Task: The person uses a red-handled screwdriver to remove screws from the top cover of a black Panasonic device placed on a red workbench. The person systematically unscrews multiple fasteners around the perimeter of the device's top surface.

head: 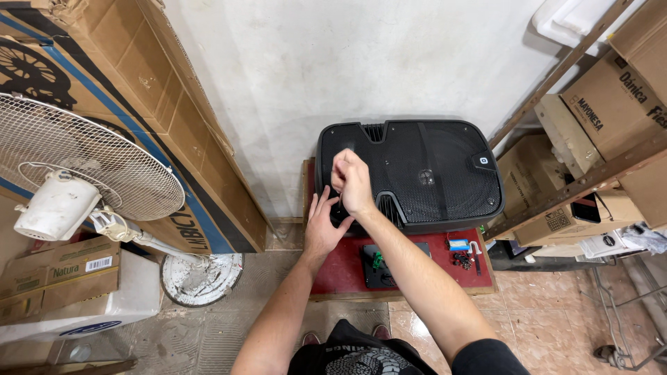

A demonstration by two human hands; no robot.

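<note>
A black speaker (417,173) is laid on its back on a low red tabletop (340,271), against a white plastered wall (333,62). The right hand (353,182) is held over the speaker's left edge, fingers bunched together as if pinching something small; what is pinched cannot be told. The left hand (321,223) is placed just below the right, fingers spread and pointed up, touching the speaker's lower left side.

To the right of the hands, nearer the person, a black plate with a green part (379,265) is seen on the red tabletop. Further right, a small blue part (458,244) and a cluster of dark screws (462,260) are seen near the tabletop's edge.

Well left of the hands, a white pedestal fan (76,173) is stood on the floor, its round base (201,278) on grey tile. Behind it, a large flattened cardboard box (160,104) is leaned on the wall. Smaller cardboard boxes (59,274) are stacked at far left. Far right of the hands, a wooden shelf (590,177) loaded with cartons (611,104) is seen. Beige floor tiles (556,319) are visible below it.
</note>
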